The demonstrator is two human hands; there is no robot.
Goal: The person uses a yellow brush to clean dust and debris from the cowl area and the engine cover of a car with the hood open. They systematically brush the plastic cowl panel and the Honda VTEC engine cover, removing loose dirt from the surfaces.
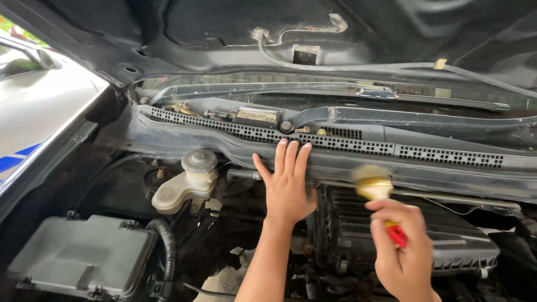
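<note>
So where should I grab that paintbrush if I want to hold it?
Take the paintbrush by its red handle, coming from below, as the right hand does. The handle points down toward the person, and the pale bristles point up at the cowl panel, so leave those free.

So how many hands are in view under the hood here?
2. The left hand lies flat, fingers spread, on the black cowl panel below the windshield. The right hand is lower right, gripping a red-handled brush over the black engine cover. No other hands show.
</note>
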